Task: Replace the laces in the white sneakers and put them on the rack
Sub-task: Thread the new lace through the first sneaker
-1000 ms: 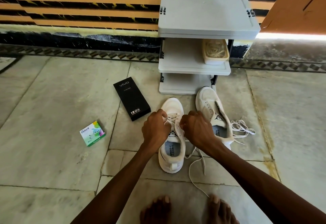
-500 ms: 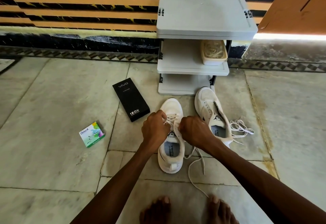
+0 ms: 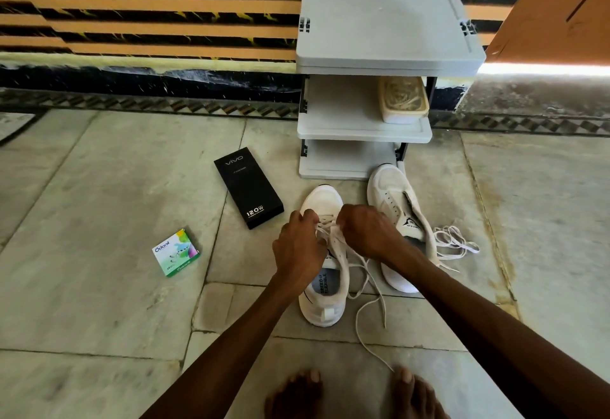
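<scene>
I read "vivo" and "120W" on the black box (image 3: 248,187). "Odonil" on the small green box (image 3: 176,252). "SPEED & FLEXIBLE" on the insole (image 3: 325,283) of the near sneaker (image 3: 325,314). On the tongue (image 3: 409,224) of the other sneaker (image 3: 386,184), only "EED" is legible.

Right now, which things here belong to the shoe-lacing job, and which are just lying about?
Part of the job:
nearer sneaker
threaded lace, pinched by the left hand and right hand
farther sneaker
loose lace beside it
grey rack

Just lying about:
black Vivo box
green Odonil box
beige container on the rack's middle shelf, contents unclear
</scene>
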The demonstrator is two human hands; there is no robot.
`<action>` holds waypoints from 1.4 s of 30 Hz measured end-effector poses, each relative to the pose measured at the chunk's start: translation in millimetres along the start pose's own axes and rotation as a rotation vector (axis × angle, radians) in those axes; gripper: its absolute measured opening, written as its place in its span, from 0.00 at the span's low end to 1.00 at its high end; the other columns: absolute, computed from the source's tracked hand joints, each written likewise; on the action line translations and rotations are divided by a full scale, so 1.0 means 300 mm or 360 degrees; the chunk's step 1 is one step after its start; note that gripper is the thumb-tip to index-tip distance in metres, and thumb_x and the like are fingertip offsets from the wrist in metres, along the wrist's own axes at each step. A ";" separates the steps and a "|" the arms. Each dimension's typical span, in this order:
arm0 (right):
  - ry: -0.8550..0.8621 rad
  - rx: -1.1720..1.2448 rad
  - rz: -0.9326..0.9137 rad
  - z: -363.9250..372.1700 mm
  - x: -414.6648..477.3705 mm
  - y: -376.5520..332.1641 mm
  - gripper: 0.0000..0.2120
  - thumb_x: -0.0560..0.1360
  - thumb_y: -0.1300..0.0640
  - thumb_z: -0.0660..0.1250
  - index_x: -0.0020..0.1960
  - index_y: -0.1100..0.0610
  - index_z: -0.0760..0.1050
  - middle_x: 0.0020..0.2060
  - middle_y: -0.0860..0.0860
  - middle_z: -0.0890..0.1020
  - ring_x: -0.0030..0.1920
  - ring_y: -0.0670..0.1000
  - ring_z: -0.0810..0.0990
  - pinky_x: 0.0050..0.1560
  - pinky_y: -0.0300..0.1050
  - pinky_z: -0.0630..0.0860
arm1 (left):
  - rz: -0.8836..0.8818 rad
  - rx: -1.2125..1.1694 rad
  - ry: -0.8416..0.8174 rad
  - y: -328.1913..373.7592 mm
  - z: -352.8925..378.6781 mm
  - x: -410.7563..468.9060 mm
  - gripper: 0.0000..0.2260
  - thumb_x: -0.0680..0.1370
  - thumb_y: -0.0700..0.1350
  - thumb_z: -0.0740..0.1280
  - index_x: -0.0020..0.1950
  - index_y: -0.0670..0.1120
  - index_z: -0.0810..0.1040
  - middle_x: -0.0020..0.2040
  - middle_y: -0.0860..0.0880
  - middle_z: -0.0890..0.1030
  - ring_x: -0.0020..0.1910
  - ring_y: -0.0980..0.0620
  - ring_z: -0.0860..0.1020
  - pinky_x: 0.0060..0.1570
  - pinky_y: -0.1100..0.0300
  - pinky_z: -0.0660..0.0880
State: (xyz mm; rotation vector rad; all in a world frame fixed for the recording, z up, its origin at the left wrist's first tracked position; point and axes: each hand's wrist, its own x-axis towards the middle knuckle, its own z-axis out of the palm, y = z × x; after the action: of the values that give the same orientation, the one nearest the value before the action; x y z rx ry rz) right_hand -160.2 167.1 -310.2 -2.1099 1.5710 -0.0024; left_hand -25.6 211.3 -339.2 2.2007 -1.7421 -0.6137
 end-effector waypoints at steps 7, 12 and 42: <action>0.0058 0.0243 0.0145 0.065 0.005 0.022 0.17 0.72 0.62 0.67 0.60 0.57 0.70 0.47 0.58 0.83 0.48 0.59 0.82 0.46 0.51 0.78 | 0.0087 -0.0130 -0.0069 -0.007 0.000 -0.005 0.19 0.78 0.45 0.67 0.68 0.51 0.68 0.66 0.48 0.70 0.64 0.49 0.71 0.54 0.57 0.74; -0.0067 0.0386 0.0083 0.006 0.006 0.005 0.12 0.76 0.65 0.61 0.58 0.59 0.74 0.50 0.57 0.82 0.48 0.55 0.80 0.43 0.42 0.72 | 0.0181 -0.0441 -0.0144 -0.003 -0.024 0.022 0.14 0.79 0.41 0.64 0.64 0.50 0.73 0.63 0.49 0.72 0.62 0.49 0.73 0.58 0.53 0.76; 0.0170 0.1576 0.0061 -0.196 -0.088 0.018 0.05 0.75 0.63 0.70 0.48 0.64 0.82 0.34 0.55 0.84 0.35 0.49 0.82 0.39 0.38 0.80 | -0.0040 -0.1755 -0.0461 0.129 -0.183 -0.005 0.10 0.84 0.50 0.57 0.63 0.47 0.69 0.45 0.49 0.82 0.36 0.53 0.83 0.39 0.62 0.79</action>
State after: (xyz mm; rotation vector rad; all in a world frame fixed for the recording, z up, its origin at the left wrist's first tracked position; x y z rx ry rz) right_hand -191.2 166.6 -253.3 -1.2983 1.2592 -0.7310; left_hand -32.6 200.7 -273.2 1.3693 -1.0120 -1.4950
